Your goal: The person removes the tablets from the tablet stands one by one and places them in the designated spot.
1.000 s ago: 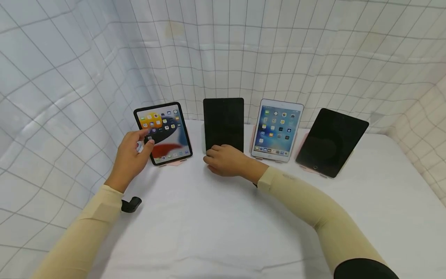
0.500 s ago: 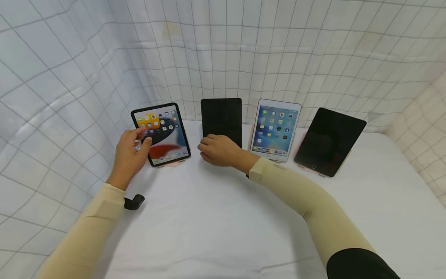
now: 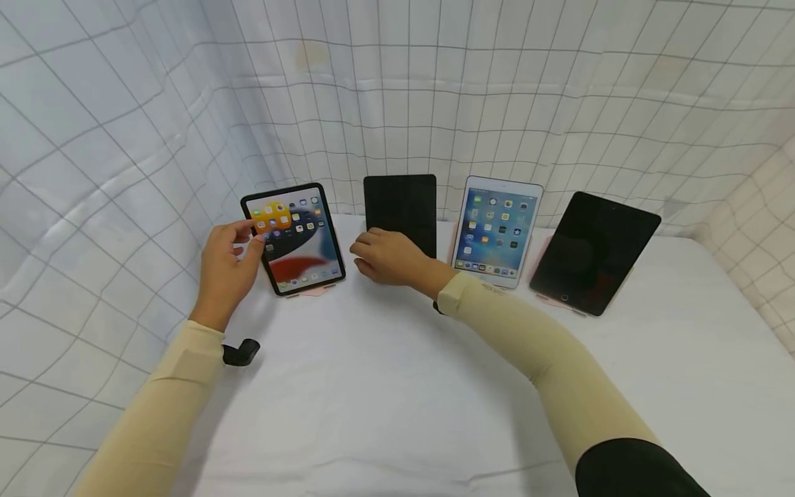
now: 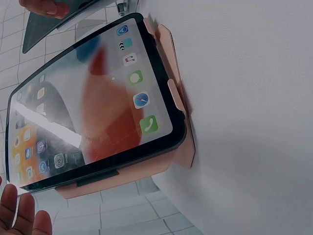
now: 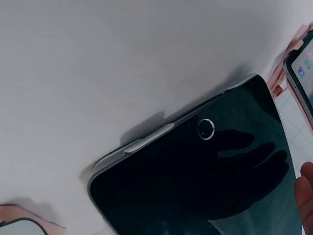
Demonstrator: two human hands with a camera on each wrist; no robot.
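In the head view my left hand is at the left edge of a black-framed tablet with a lit home screen. Its fingers are relaxed and hold nothing; in the left wrist view its fingertips appear beside the tablet's lower-left corner. My right hand reaches across the lower part of a dark-screened tablet, fingers loosely bent near its left edge. The right wrist view shows this tablet's round home button, a dark reflection of the hand on the glass, and fingertips at its right side.
To the right stand a white tablet with a lit home screen and another black tablet with a dark screen. A pink stand supports the leftmost tablet. White cloth covers the table; a grid-patterned curtain hangs behind.
My right hand has moved up and slightly left over the dark tablet. My left hand has shifted a little up and left along its tablet's edge. The tablets stay in place.
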